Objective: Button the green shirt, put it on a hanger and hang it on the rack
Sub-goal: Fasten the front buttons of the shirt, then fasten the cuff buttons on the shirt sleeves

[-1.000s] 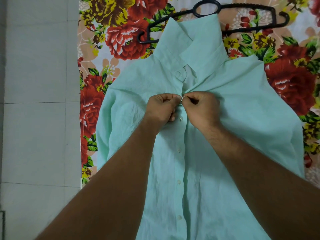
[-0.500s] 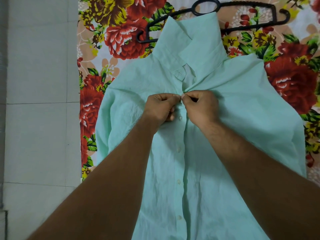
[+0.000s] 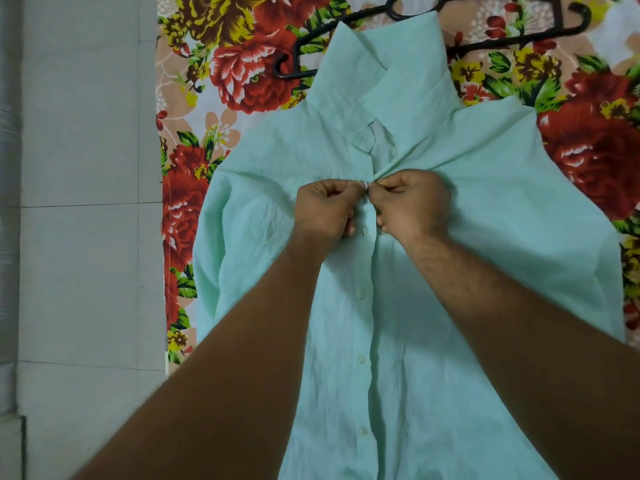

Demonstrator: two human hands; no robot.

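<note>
Hands barely moved vs 1 s ago. Left hand [image 3: 327, 209] and right hand [image 3: 412, 206] still pinch the green shirt [image 3: 485, 237] placket at the upper chest button [image 3: 365, 186], edge now showing. Shirt lies flat on floral sheet [image 3: 242, 71], black hanger [image 3: 512, 41] at 12 o'clock. 4 btns below look done; collar tab [image 3: 362, 138] open.

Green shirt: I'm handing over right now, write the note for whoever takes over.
Left hand and right hand: both pinch the green shirt at a chest button, which is not clearly through yet.
The shirt lies face up on the floral sheet. The black hanger lies beyond the collar, partly under it.
Done: lower buttons look fastened.
Left: finish this button (the collar looks open), then hanger, then rack, which is not in view.
</note>
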